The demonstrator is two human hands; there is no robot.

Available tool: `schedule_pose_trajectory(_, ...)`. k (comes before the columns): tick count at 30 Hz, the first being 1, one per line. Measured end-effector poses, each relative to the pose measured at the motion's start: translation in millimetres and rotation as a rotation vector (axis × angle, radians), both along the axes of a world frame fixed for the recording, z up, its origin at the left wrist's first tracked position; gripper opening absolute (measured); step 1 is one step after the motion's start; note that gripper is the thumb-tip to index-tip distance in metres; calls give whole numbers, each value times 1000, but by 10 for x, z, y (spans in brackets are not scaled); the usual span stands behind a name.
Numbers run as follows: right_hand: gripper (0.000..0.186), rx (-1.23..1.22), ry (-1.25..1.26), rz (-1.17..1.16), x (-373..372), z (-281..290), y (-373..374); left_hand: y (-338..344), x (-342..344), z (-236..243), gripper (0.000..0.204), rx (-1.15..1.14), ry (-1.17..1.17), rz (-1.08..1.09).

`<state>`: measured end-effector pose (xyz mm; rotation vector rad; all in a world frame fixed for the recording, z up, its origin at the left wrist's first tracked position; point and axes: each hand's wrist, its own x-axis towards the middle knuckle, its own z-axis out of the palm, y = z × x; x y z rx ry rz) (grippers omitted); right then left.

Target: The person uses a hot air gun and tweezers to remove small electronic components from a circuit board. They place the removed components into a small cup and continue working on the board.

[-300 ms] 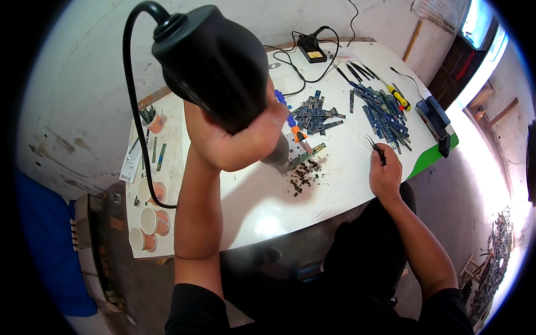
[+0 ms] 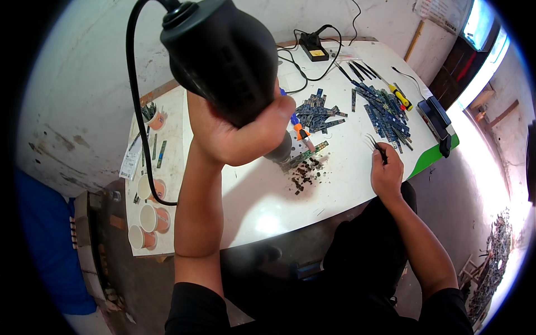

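Note:
My left hand point(image 2: 245, 131) is wrapped round a bulky black heat gun point(image 2: 223, 61), raised close to the camera. Its grey nozzle point(image 2: 280, 149) points down at a narrow green circuit board strip point(image 2: 316, 152) on the table. An orange-jawed clip on a blue jointed arm point(image 2: 301, 133) reaches to that strip; my hand and the gun hide part of it. Small dark chips point(image 2: 304, 177) lie scattered just in front of the strip. To the right, my right hand point(image 2: 387, 170) grips dark fine-tipped tweezers point(image 2: 377, 146), tips apart and off the strip.
Circuit strips lie heaped in a middle pile point(image 2: 319, 113) and a right pile point(image 2: 385, 114). Behind are a soldering iron stand point(image 2: 314, 47), more tweezers point(image 2: 357, 71) and a yellow screwdriver point(image 2: 401, 97). Paper cups point(image 2: 154, 219) line the left edge. The gun's cord point(image 2: 133, 111) loops down there.
My left hand and the heat gun have shifted slightly right and up. The right hand with the tweezers has hardly moved.

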<state>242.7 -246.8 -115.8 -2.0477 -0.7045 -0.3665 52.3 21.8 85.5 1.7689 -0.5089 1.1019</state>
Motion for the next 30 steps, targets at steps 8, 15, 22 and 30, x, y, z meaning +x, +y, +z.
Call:
schedule_pose_trajectory(8, 20, -15, 9, -6, 23, -21, -12, 61, -24, 17, 18, 57, 24, 2)
schedule_pose_trajectory(15, 19, 9, 8, 0, 42, -62, -8, 43, -36, 14, 18, 48, 37, 24)
schedule_pose_trajectory(22, 19, -6, -5, -8, 24, -37, -5, 34, -26, 10, 16, 30, 29, 4)
schedule_pose_trajectory(30, 19, -9, -1, -9, 49, -72, -13, 54, -27, 9, 16, 70, 31, 24)
